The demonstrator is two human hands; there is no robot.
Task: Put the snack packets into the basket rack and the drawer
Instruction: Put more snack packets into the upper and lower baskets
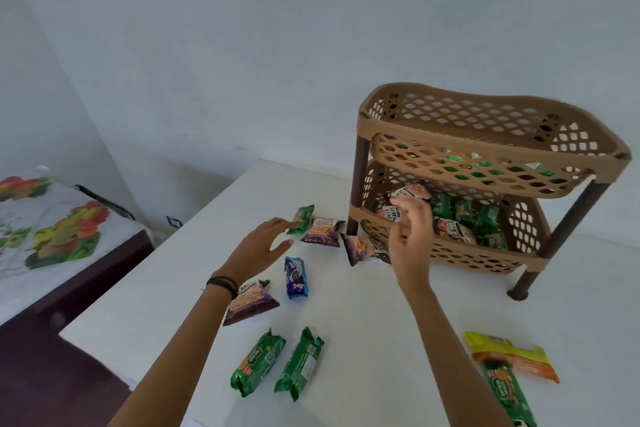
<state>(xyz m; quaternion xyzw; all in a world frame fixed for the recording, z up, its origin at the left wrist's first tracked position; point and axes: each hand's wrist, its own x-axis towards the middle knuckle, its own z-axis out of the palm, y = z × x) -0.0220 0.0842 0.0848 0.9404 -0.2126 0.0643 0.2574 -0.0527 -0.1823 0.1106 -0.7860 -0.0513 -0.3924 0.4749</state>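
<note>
A tan two-tier basket rack (485,255) stands on the white table (381,340). Its lower tier holds green packets and peanut packets. My right hand (410,239) is at the lower tier's front rim, fingers loosely curled, fingertips beside a salted peanut packet (390,213); I see no grip on it. My left hand (259,248) stretches flat towards a small green packet (302,218), fingertips at its edge. Loose on the table lie two peanut packets (323,231) (363,248), a blue biscuit packet (295,277), another peanut packet (247,303) and two green packets (258,362) (300,364).
At the near right lie a yellow packet (505,348), an orange one (526,366) and a long green one (509,395). The rack's upper tier (491,135) shows nothing on top. A bed with a flowered sheet (52,229) stands left of the table. No drawer is in view.
</note>
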